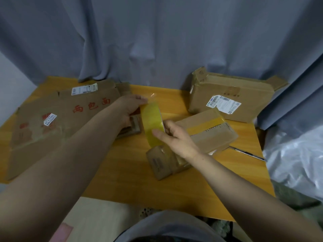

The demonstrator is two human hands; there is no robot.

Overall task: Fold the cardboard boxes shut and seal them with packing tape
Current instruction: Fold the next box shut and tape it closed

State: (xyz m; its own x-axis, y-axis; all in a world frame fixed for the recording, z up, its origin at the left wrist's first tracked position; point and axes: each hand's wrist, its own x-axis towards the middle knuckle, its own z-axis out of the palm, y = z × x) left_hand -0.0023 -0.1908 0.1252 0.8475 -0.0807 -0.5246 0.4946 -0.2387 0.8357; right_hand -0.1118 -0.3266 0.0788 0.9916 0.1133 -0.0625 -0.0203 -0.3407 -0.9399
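You are holding a roll of yellow packing tape (151, 125) between both hands above the middle of the orange wooden surface (122, 172). Your right hand (176, 138) is wrapping its grip around the near side of the roll, thumb lying along the tape's face and fingers curled behind it. Your left hand (132, 106) is pinching the loose end of the tape at the roll's far top edge, its grip narrow on that end, with a clear tab of tape (152, 95) sticking up just beyond the fingertips.

Just behind the roll to its right, a medium cardboard box (209, 131) is lying closed with a yellow tape strip running across its top. Directly under the roll, nearer to you, a small cardboard box (161, 162) is sitting on the surface, partly hidden by your right wrist. Just left of the roll, beneath your left hand, another small box (134, 126) is showing only in part.

Far behind the roll to the right, a large cardboard box (230, 96) with a white shipping label is resting against the grey curtain (157, 41), one end flap sticking out. Well to the left of the roll, a flattened carton (57, 119) with red printed characters is lying spread on the surface. To the right of the roll, past the medium box, a thin metal blade-like tool (248, 153) is lying near the surface's edge; you cannot tell exactly what it is.
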